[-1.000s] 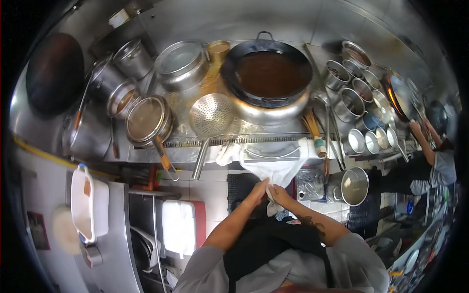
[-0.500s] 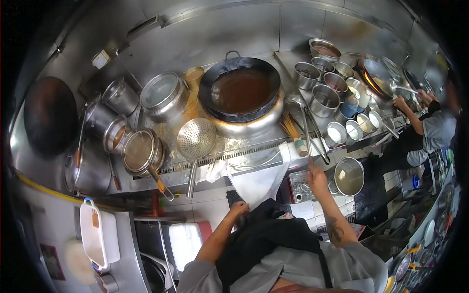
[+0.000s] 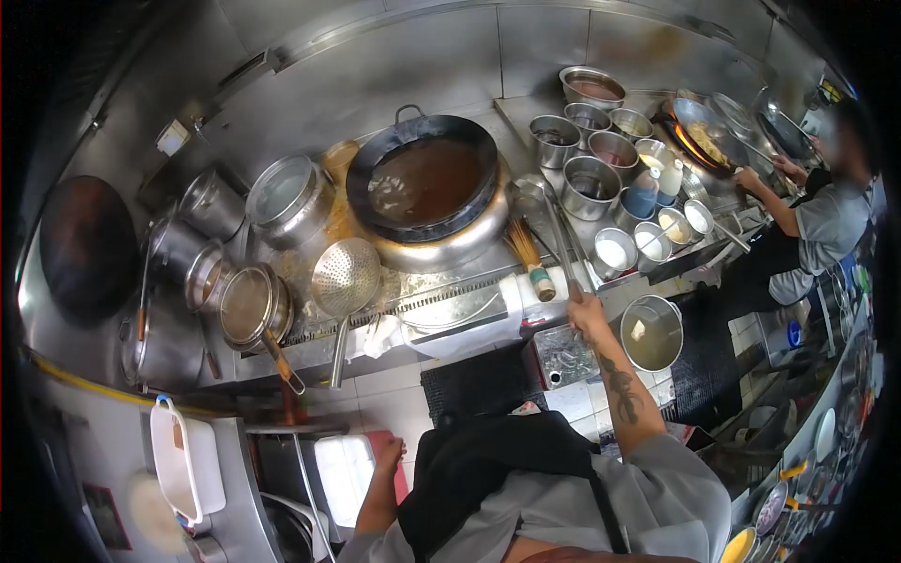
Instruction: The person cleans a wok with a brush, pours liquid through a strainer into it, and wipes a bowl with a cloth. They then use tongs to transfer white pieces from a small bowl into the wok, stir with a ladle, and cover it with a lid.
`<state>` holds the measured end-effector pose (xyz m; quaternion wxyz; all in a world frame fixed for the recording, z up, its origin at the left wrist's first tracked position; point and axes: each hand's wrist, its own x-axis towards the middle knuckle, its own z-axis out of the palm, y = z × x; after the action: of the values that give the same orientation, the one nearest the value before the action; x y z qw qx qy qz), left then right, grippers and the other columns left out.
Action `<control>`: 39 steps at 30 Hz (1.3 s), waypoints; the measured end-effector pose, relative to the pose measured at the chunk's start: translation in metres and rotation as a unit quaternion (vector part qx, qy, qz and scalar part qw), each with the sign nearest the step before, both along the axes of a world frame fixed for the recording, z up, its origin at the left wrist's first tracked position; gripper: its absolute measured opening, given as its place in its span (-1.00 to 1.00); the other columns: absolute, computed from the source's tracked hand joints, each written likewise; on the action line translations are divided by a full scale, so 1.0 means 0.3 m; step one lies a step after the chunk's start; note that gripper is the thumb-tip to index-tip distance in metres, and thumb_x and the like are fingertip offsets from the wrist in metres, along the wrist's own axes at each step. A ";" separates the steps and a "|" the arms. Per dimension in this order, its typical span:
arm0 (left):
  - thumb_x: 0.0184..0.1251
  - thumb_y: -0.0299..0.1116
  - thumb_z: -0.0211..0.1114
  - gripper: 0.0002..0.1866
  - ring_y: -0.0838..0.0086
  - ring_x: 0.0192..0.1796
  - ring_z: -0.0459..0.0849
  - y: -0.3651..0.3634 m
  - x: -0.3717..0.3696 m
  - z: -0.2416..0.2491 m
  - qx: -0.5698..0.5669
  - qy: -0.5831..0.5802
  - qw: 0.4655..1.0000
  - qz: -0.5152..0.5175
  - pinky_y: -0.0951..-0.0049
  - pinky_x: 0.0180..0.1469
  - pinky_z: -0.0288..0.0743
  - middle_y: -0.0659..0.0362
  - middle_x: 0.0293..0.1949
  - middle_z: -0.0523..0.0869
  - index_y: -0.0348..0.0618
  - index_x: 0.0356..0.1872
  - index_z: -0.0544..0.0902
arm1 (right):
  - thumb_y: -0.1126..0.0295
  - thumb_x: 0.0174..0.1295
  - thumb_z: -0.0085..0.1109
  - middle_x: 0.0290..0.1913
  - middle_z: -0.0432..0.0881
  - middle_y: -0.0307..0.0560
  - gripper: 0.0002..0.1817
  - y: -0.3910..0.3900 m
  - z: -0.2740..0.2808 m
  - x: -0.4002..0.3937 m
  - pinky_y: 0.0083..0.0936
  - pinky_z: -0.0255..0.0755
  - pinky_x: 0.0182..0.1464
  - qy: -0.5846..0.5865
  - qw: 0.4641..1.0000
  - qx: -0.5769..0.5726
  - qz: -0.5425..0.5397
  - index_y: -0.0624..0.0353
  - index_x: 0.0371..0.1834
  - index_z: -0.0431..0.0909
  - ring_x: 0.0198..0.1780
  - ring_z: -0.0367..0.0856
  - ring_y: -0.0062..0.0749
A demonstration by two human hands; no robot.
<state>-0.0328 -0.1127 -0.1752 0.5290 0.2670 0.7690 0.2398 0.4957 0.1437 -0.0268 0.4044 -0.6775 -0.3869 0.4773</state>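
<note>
My right hand (image 3: 587, 317) is closed round the lower end of a long-handled ladle (image 3: 560, 239), which slants up over the stove edge. Just left of it is a bamboo wok brush (image 3: 527, 255). A large black wok (image 3: 361, 211) on the burner holds dark brown liquid with pale patches at its left side. My left hand (image 3: 390, 453) hangs low beside my apron, its fingers curled and nothing visible in them. Near it stands a white box (image 3: 340, 479). A white cloth (image 3: 502, 305) lies along the stove's front rail.
A perforated strainer (image 3: 345, 277) and a mesh sieve (image 3: 249, 305) rest at left, near metal pots (image 3: 286, 202). To the right are several steel containers (image 3: 591, 188), sauce bottles (image 3: 643, 195) and a water-filled pot (image 3: 651, 333). Another person (image 3: 835, 230) works at a flaming wok (image 3: 699, 136).
My left hand has moved down and left, away from the white cloth, which no longer hangs down. My right hand still grips the ladle. The view has shifted, and pale patches show in the wok.
</note>
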 end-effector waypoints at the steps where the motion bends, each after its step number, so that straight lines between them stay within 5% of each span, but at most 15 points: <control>1: 0.18 -0.26 0.15 -0.79 0.53 -0.52 0.59 -0.035 0.004 0.061 -0.010 0.037 0.999 0.010 0.52 -0.53 0.42 0.18 -0.51 0.63 -0.20 -0.38 0.60 | 0.47 0.06 0.07 -0.68 0.41 -0.21 -0.90 -0.023 0.079 -0.029 -0.55 0.17 -0.74 -0.002 1.000 0.009 -0.020 0.28 -0.40 0.42 -0.75 0.35 -0.57; 8: 0.10 -0.37 0.11 -0.80 0.40 -0.62 0.59 -0.212 -0.144 -0.053 0.046 0.238 0.927 -0.285 0.43 -0.53 0.50 0.09 -0.64 0.63 -0.19 -0.56 0.65 | 0.54 0.04 0.10 -0.65 0.40 -0.25 -0.90 -0.143 0.240 -0.139 -0.60 0.21 -0.70 0.041 0.989 0.142 -0.002 0.25 -0.37 0.42 -0.71 0.38 -0.59; 10: 0.10 -0.37 0.11 -0.80 0.34 -0.60 0.62 -0.206 -0.180 -0.069 -0.008 0.335 0.831 -0.444 0.41 -0.51 0.52 0.07 -0.62 0.65 -0.16 -0.57 0.67 | 0.52 0.13 0.11 -0.64 0.41 -0.27 -0.88 -0.142 0.282 -0.182 -0.62 0.22 -0.70 0.087 0.979 0.178 0.052 0.23 -0.27 0.42 -0.70 0.38 -0.62; 12: 0.12 -0.35 0.13 -0.81 0.29 -0.58 0.65 -0.193 -0.226 -0.156 -0.111 0.262 0.907 -0.309 0.40 -0.48 0.55 0.05 -0.55 0.68 -0.13 -0.55 0.69 | 0.51 0.16 0.11 -0.63 0.42 -0.27 -0.87 -0.087 0.312 -0.237 -0.64 0.22 -0.70 0.149 0.966 0.178 0.117 0.23 -0.23 0.42 -0.71 0.38 -0.63; 14: 0.09 -0.30 0.16 -0.80 0.27 -0.58 0.65 -0.191 -0.290 -0.266 0.008 0.358 0.830 -0.428 0.35 -0.41 0.56 0.04 -0.51 0.70 -0.18 -0.53 0.68 | 0.50 0.19 0.11 -0.60 0.45 -0.25 -0.85 -0.014 0.390 -0.342 -0.65 0.20 -0.72 0.077 0.978 0.176 0.087 0.21 -0.19 0.42 -0.74 0.37 -0.62; 16: 0.02 -0.22 0.22 -0.75 0.23 -0.50 0.68 -0.144 -0.248 -0.207 -0.015 0.099 0.987 0.125 0.29 -0.33 0.56 0.03 -0.49 0.70 -0.23 -0.50 0.66 | 0.54 0.19 0.07 -0.62 0.40 -0.28 -0.86 0.036 0.513 -0.516 -0.68 0.17 -0.74 0.044 0.974 0.193 0.107 0.19 -0.21 0.36 -0.77 0.31 -0.65; 19: -0.04 -0.15 0.27 -0.66 0.21 -0.43 0.69 -0.094 -0.268 -0.148 0.026 0.045 0.978 0.203 0.27 -0.26 0.56 0.01 -0.49 0.69 -0.26 -0.41 0.66 | 0.57 0.16 0.04 -0.60 0.40 -0.25 -0.86 0.127 0.618 -0.746 -0.67 0.18 -0.74 0.086 0.960 0.188 0.188 0.19 -0.23 0.35 -0.77 0.30 -0.63; 22: -0.04 -0.15 0.28 -0.66 0.23 -0.41 0.70 -0.161 -0.362 -0.392 0.084 0.118 0.972 0.185 0.30 -0.25 0.57 0.00 -0.50 0.69 -0.24 -0.37 0.67 | 0.62 0.12 -0.04 -0.60 0.42 -0.26 -0.77 0.220 0.715 -1.030 -0.67 0.22 -0.69 0.114 0.934 0.192 0.280 0.22 -0.14 0.42 -0.71 0.36 -0.62; 25: 0.01 -0.21 0.28 -0.75 0.25 -0.37 0.71 -0.311 -0.438 -0.444 0.076 0.255 0.962 -0.051 0.29 -0.22 0.58 0.01 -0.45 0.71 -0.18 -0.40 0.70 | 0.56 0.15 -0.02 -0.58 0.43 -0.26 -0.75 0.336 0.801 -1.337 -0.67 0.25 -0.67 0.091 0.913 0.151 0.367 0.25 -0.08 0.43 -0.70 0.36 -0.64; 27: 0.11 -0.26 0.24 -0.81 0.31 -0.40 0.72 -0.389 -0.451 -0.376 -0.098 0.195 0.973 -0.074 0.26 -0.29 0.58 0.07 -0.48 0.71 -0.14 -0.45 0.70 | 0.50 0.21 0.00 -0.59 0.43 -0.28 -0.74 0.426 0.789 -1.552 -0.67 0.25 -0.69 0.105 0.887 0.127 0.431 0.25 -0.03 0.43 -0.72 0.35 -0.64; 29: 0.16 -0.39 0.18 -0.89 0.44 -0.64 0.56 -0.489 -0.447 -0.315 -0.124 0.018 0.967 0.222 0.40 -0.64 0.40 0.18 -0.60 0.58 -0.22 -0.38 0.57 | 0.49 0.20 0.00 -0.60 0.43 -0.27 -0.79 0.488 0.788 -1.776 -0.66 0.26 -0.70 0.127 0.871 0.090 0.467 0.25 -0.10 0.45 -0.71 0.36 -0.62; 31: 0.21 -0.38 0.17 -0.83 0.51 -0.65 0.63 -0.627 -0.455 -0.453 -0.141 0.188 0.969 -0.074 0.46 -0.57 0.51 0.24 -0.56 0.69 -0.06 -0.54 0.66 | 0.49 0.18 0.00 -0.61 0.45 -0.24 -0.87 0.532 0.799 -2.000 -0.63 0.28 -0.70 0.126 0.868 0.040 0.479 0.25 -0.23 0.47 -0.70 0.39 -0.60; 34: 0.21 -0.40 0.16 -0.85 0.57 -0.68 0.59 -0.759 -0.491 -0.419 -0.062 -0.234 0.916 0.320 0.49 -0.61 0.49 0.29 -0.61 0.66 -0.06 -0.53 0.63 | 0.50 0.13 0.03 -0.62 0.47 -0.17 -0.94 0.581 0.771 -2.293 -0.58 0.31 -0.68 0.087 0.864 -0.001 0.497 0.25 -0.45 0.46 -0.68 0.43 -0.54; 38: 0.10 -0.44 0.20 -0.91 0.58 -0.56 0.63 -0.762 -0.403 -0.331 -0.083 0.025 0.948 0.306 0.54 -0.62 0.45 0.32 -0.62 0.63 0.00 -0.53 0.63 | 0.51 0.04 0.07 -0.67 0.46 -0.13 -0.88 0.640 0.688 -2.598 -0.51 0.33 -0.68 -0.001 0.853 -0.008 0.521 0.26 -0.61 0.44 -0.69 0.45 -0.46; 39: 0.02 -0.38 0.23 -0.92 0.46 -0.47 0.67 -0.709 -0.404 -0.241 -0.196 0.149 0.965 0.084 0.43 -0.50 0.51 0.25 -0.57 0.66 0.04 -0.60 0.65 | 0.52 0.01 0.10 -0.69 0.47 -0.10 -0.87 0.623 0.699 -2.645 -0.48 0.32 -0.67 -0.009 0.862 -0.015 0.506 0.25 -0.64 0.44 -0.68 0.45 -0.43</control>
<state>-0.1539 -0.3253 -0.2475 0.4280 0.1251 0.8910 0.0852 -0.2977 0.3305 0.1829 0.0936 -0.3992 -0.6729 0.6157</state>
